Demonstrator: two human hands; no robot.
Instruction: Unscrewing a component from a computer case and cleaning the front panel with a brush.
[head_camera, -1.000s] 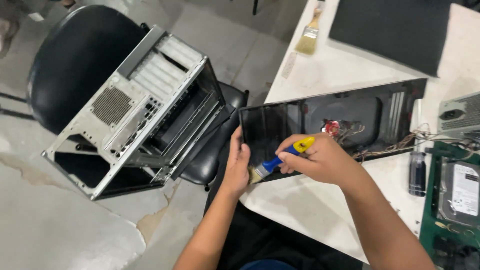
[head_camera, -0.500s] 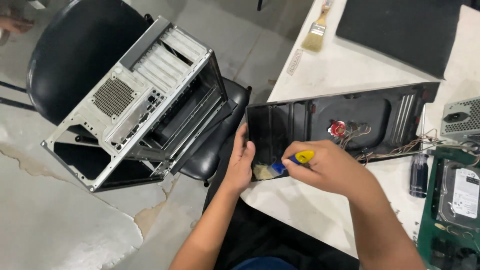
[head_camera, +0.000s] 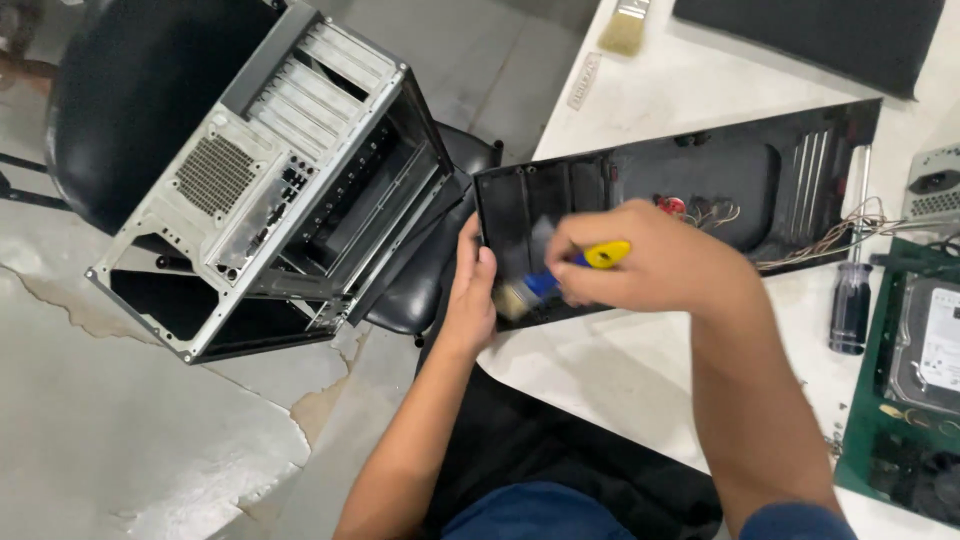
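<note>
Your right hand (head_camera: 650, 265) grip closed on yellow-handled brush (head_camera: 560, 282), bristles on black panel (head_camera: 700, 190). Your left hand (head_camera: 470, 290) grip clasps panel's end at table (head_camera: 640, 370) edge.

1 head view looks steeply down, close over the white table (head_camera: 640, 370) edge.
</note>
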